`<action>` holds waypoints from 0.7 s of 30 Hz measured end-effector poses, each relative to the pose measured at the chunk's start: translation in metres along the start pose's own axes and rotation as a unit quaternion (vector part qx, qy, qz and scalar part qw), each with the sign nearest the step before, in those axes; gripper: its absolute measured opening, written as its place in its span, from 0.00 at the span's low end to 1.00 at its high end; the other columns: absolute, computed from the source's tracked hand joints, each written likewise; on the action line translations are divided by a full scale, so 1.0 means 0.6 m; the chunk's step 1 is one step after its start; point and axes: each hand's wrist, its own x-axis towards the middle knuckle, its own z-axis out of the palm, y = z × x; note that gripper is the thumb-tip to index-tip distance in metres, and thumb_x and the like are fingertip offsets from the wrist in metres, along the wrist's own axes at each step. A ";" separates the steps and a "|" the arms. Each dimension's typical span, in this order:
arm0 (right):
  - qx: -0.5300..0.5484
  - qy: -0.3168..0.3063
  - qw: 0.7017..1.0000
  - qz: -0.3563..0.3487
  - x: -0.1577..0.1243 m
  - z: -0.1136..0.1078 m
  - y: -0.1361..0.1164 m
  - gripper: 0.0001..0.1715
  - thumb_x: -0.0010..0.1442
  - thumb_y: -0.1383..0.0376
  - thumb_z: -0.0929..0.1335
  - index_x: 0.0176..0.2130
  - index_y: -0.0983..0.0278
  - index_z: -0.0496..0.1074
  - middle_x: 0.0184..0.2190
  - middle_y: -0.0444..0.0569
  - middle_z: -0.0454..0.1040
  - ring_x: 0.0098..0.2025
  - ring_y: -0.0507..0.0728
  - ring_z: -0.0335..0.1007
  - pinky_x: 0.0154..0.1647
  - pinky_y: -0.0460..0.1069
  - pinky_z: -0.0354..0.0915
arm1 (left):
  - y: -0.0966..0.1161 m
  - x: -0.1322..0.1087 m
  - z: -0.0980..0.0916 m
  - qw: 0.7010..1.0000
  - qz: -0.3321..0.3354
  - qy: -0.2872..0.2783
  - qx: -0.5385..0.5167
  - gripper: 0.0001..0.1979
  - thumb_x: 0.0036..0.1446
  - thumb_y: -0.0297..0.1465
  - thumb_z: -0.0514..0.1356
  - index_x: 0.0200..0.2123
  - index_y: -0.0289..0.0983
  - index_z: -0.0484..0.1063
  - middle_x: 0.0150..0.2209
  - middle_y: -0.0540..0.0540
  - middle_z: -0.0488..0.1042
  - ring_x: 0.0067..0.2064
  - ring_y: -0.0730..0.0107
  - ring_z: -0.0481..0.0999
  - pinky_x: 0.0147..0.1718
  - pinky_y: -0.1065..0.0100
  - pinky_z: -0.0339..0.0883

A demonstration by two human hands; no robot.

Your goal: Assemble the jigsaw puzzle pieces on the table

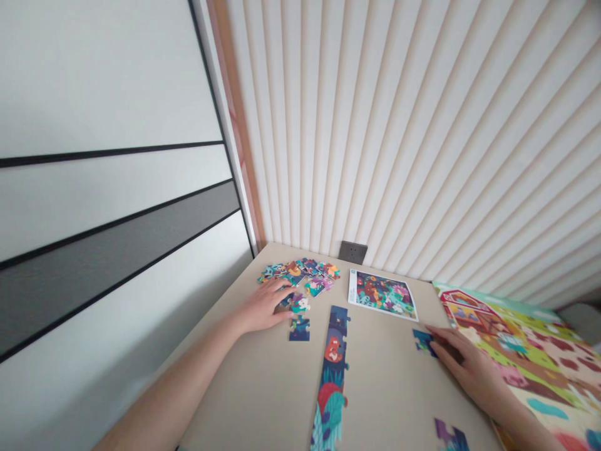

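My left hand point(265, 305) lies at the near edge of a heap of jigsaw pieces point(307, 270), fingers spread, its tips by a teal and white piece point(300, 304). Just below those fingers sits a dark blue piece point(299, 328). On the right, my right hand point(464, 363) has its thumb and fingers at the edge of a blue-green jigsaw piece point(423, 342) on the table. Between the hands runs a joined strip of puzzle point(333, 376) with a red animal on it.
A picture card point(382, 294) of the puzzle lies at the back. A large farm picture point(530, 344) covers the right side. Near the front right is a purple and blue piece point(451, 435). Behind the table point(385, 382) stands a ribbed wall point(375, 156) with a dark socket point(352, 252).
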 end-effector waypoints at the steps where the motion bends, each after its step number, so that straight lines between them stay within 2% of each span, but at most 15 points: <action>1: 0.001 -0.002 1.000 0.001 -0.001 0.000 0.002 0.25 0.68 0.49 0.65 0.58 0.56 0.73 0.56 0.54 0.76 0.56 0.66 0.74 0.59 0.61 0.69 | -0.001 0.001 0.004 1.000 0.001 -0.001 -0.004 0.28 0.64 0.45 0.62 0.65 0.47 0.66 0.63 0.42 0.67 0.64 0.51 0.67 0.64 0.52 0.60; 4: 0.003 -0.009 1.000 0.000 -0.003 0.001 0.007 0.24 0.68 0.49 0.64 0.57 0.55 0.73 0.56 0.53 0.76 0.55 0.66 0.74 0.60 0.62 0.69 | 0.001 0.004 0.006 1.000 0.002 -0.006 -0.001 0.27 0.65 0.46 0.61 0.65 0.49 0.66 0.62 0.43 0.67 0.64 0.52 0.67 0.65 0.52 0.60; 6: 0.002 -0.009 1.000 -0.001 -0.004 0.001 0.008 0.23 0.68 0.49 0.64 0.57 0.55 0.74 0.55 0.53 0.76 0.55 0.66 0.74 0.60 0.63 0.69 | 0.002 0.004 -0.003 1.000 0.006 -0.001 0.011 0.27 0.65 0.46 0.61 0.65 0.48 0.65 0.64 0.43 0.67 0.65 0.52 0.66 0.65 0.53 0.59; 9: -0.001 -0.003 1.000 -0.001 -0.004 0.002 0.004 0.24 0.68 0.49 0.64 0.57 0.55 0.73 0.55 0.53 0.76 0.55 0.67 0.74 0.59 0.63 0.70 | -0.009 -0.002 -0.038 0.997 -0.010 0.065 0.043 0.31 0.66 0.45 0.59 0.68 0.45 0.60 0.66 0.41 0.65 0.66 0.52 0.65 0.66 0.53 0.57; 11: 0.001 0.005 1.000 -0.003 -0.004 0.001 0.001 0.24 0.67 0.49 0.65 0.56 0.55 0.74 0.55 0.53 0.77 0.55 0.66 0.75 0.58 0.62 0.71 | -0.031 -0.013 -0.068 0.983 -0.077 0.154 0.068 0.28 0.67 0.44 0.57 0.66 0.42 0.62 0.63 0.40 0.69 0.63 0.53 0.68 0.64 0.54 0.60; 13: 0.005 0.008 1.000 -0.007 -0.003 0.001 -0.001 0.23 0.67 0.49 0.65 0.55 0.55 0.76 0.54 0.53 0.77 0.54 0.66 0.76 0.57 0.61 0.72 | -0.062 -0.027 -0.091 0.948 -0.182 0.246 0.086 0.20 0.68 0.44 0.54 0.56 0.40 0.70 0.51 0.41 0.77 0.54 0.54 0.75 0.56 0.57 0.66; 14: 0.007 0.009 1.000 -0.010 -0.002 0.000 -0.003 0.23 0.67 0.49 0.65 0.54 0.55 0.76 0.54 0.53 0.78 0.53 0.66 0.76 0.57 0.61 0.72 | -0.079 -0.034 -0.097 0.931 -0.234 0.266 0.088 0.17 0.68 0.43 0.54 0.51 0.40 0.72 0.43 0.43 0.79 0.47 0.56 0.78 0.50 0.59 0.69; 15: 0.009 0.009 1.000 -0.012 -0.002 0.000 -0.004 0.23 0.67 0.49 0.65 0.54 0.55 0.76 0.53 0.53 0.78 0.52 0.65 0.76 0.56 0.61 0.72 | -0.095 -0.039 -0.099 0.924 -0.270 0.258 0.087 0.16 0.67 0.43 0.54 0.46 0.40 0.73 0.37 0.45 0.79 0.40 0.58 0.78 0.44 0.61 0.71; 17: 0.011 0.004 1.000 -0.016 0.000 -0.001 -0.005 0.22 0.68 0.49 0.65 0.53 0.54 0.77 0.53 0.52 0.77 0.52 0.65 0.76 0.56 0.61 0.72 | -0.120 -0.045 -0.090 0.928 -0.290 0.221 0.081 0.14 0.66 0.42 0.54 0.41 0.40 0.74 0.31 0.47 0.77 0.34 0.59 0.78 0.38 0.63 0.70; 21: 0.014 -0.001 1.000 -0.017 0.001 -0.003 -0.006 0.21 0.67 0.49 0.65 0.52 0.53 0.78 0.52 0.51 0.77 0.51 0.64 0.76 0.54 0.59 0.73 | -0.131 -0.032 -0.051 0.950 -0.240 0.188 0.068 0.13 0.64 0.40 0.54 0.41 0.39 0.75 0.38 0.43 0.79 0.42 0.57 0.78 0.45 0.61 0.70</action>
